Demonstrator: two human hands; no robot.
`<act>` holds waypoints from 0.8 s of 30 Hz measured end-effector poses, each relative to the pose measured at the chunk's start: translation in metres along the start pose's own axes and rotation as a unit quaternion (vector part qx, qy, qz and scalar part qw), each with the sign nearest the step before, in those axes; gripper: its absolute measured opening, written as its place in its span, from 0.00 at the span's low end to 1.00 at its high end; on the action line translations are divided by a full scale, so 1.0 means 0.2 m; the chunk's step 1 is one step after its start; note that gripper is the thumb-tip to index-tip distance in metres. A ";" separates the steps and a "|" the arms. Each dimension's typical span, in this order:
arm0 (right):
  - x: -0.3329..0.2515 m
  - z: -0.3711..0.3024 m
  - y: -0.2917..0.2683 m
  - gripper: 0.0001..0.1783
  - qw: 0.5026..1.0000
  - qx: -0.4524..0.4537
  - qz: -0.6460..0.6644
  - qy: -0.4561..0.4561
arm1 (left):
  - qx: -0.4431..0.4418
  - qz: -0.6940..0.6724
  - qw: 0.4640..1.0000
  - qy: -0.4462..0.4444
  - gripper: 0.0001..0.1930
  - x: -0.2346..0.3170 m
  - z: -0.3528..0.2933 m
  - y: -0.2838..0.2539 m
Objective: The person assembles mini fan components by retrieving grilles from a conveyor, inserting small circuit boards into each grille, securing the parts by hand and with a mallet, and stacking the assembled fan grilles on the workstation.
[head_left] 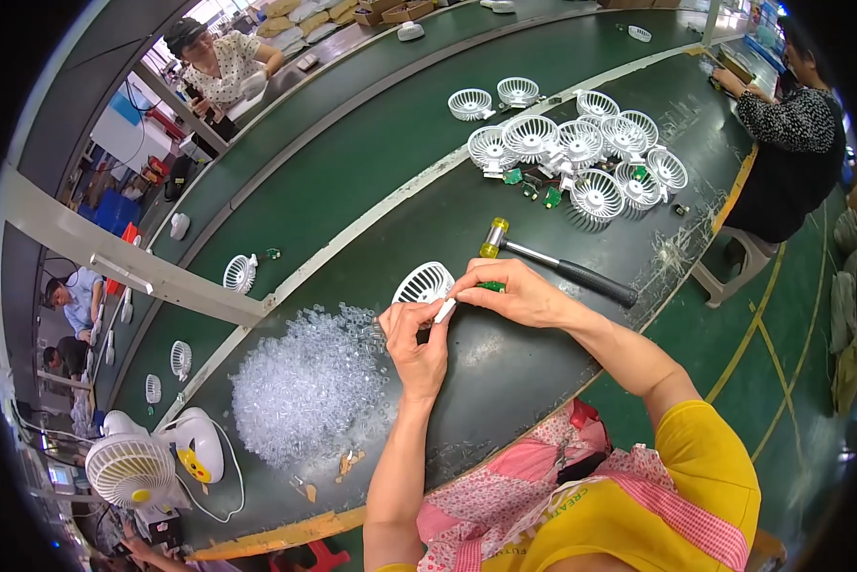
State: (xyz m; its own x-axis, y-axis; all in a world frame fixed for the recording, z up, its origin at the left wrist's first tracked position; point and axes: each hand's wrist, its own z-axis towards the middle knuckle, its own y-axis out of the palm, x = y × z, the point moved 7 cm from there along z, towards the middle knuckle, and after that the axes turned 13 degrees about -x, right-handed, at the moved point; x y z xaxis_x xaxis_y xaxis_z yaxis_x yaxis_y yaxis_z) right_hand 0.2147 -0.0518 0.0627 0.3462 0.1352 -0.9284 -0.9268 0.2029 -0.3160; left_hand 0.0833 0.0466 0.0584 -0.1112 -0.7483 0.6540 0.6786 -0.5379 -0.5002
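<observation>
Fingers pinched narrow: my left hand [415, 349] and right hand [519, 294] held the round white slatted plastic fan housing [417, 285], long axis aslant, stem [445, 310] toward the dark-green table's [505, 381] near edge.

The left forearm [400, 467] rises steeply from the lower edge, leading to the left hand [417, 351], its fingers [397, 320] bent in a grip with the thumb opposing them. The right forearm [624, 348] slants up leftward from a bent elbow [672, 386]; the right hand [519, 296], back upward, pinches with thumb and forefinger, tips just beside the left's.
</observation>
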 end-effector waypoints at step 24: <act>0.24 0.04 -0.14 0.11 0.978 0.145 0.052 0.144 | -0.086 0.163 0.983 0.000 0.27 0.11 0.04 0.05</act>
State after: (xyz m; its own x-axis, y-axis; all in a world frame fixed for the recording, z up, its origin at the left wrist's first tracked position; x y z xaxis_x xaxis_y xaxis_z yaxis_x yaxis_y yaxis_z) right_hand 0.2592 -0.0430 0.0295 0.1578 -0.1000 -0.9824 -0.8602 0.4747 -0.1864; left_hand 0.0934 0.0281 0.0721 0.0914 -0.8918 0.4431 0.5448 -0.3277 -0.7719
